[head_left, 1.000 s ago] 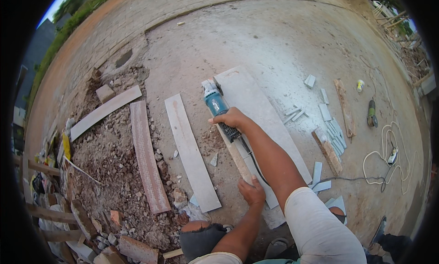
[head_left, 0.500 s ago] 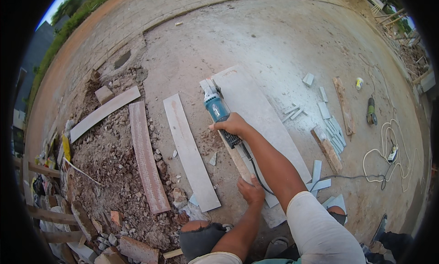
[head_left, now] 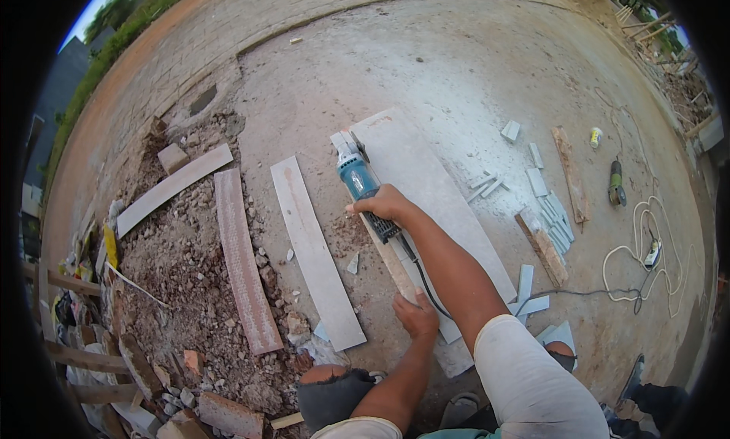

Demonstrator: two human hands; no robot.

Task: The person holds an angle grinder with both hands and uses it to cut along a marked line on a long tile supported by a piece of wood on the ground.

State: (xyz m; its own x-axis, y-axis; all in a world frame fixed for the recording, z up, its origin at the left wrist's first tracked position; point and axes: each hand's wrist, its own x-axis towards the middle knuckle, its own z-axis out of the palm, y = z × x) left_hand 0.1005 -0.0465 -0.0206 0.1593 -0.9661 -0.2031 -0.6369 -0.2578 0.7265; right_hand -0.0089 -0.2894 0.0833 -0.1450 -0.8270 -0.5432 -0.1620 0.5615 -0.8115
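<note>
My right hand is closed round the body of a teal and black handheld power cutter. The cutter's silver head rests near the far left corner of a long pale grey tile slab, and its blade is mostly hidden. Along the slab's left edge runs a narrow tan strip. My left hand grips that strip close to its near end, thumb on top. From the cutter's rear a black cord passes beneath my right forearm.
Left of the slab lie a long pale tile strip, a reddish strip and rubble. On the right are tile offcuts, wooden pieces, a green grinder and a coiled white cable.
</note>
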